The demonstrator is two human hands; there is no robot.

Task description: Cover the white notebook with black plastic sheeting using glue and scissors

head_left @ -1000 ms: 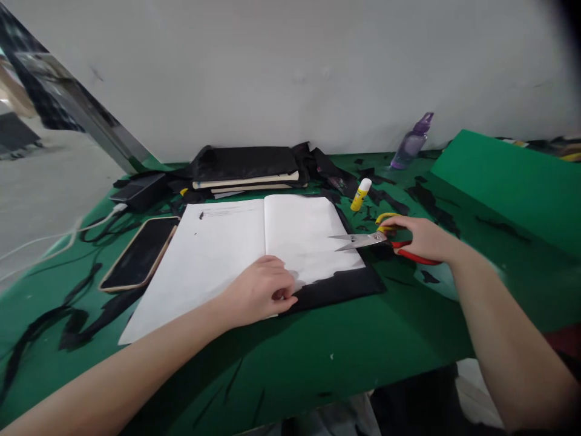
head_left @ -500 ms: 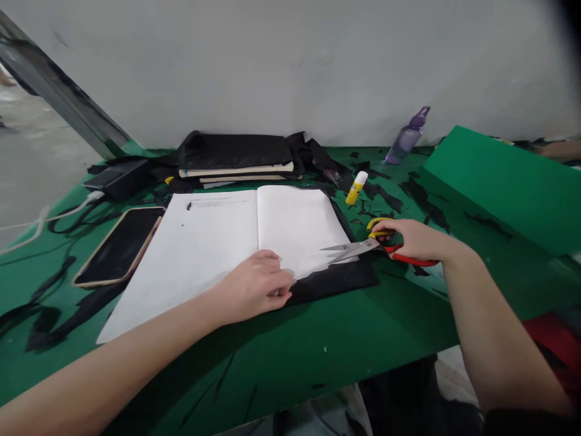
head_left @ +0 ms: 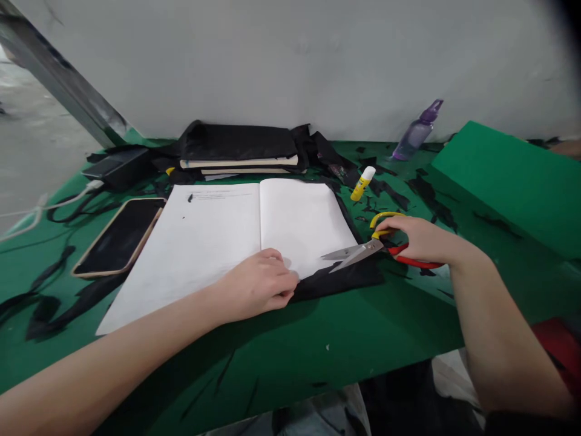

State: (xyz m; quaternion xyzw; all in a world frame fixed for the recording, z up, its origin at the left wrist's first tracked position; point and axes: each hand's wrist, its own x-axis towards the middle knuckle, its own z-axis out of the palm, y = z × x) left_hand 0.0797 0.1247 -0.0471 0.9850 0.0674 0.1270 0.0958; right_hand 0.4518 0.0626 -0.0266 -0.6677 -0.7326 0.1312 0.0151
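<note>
An open book [head_left: 218, 236] with white pages lies on black fabric [head_left: 336, 281], which shows along its right side and lower right corner. My left hand [head_left: 265, 283] rests at the lower edge of the right page, fingers curled in where page and fabric meet. What those fingers grip is hidden. My right hand [head_left: 420, 239] holds scissors [head_left: 372, 247] with one yellow and one red handle. Their blades are parted and point left, over the page's lower right corner and the fabric there.
A phone [head_left: 120, 236] lies left of the book. Behind are a black-covered stack of books [head_left: 240, 145] and a black adapter [head_left: 118, 169]. A yellow glue stick [head_left: 363, 184], a purple spray bottle [head_left: 417, 132] and a green board [head_left: 508, 181] stand rightward, among black scraps [head_left: 431, 203].
The scissor blades have parted a little wider, with the lower blade tip dropping over the fabric. My left hand stays by the page edge. The whole view has shifted slightly.
</note>
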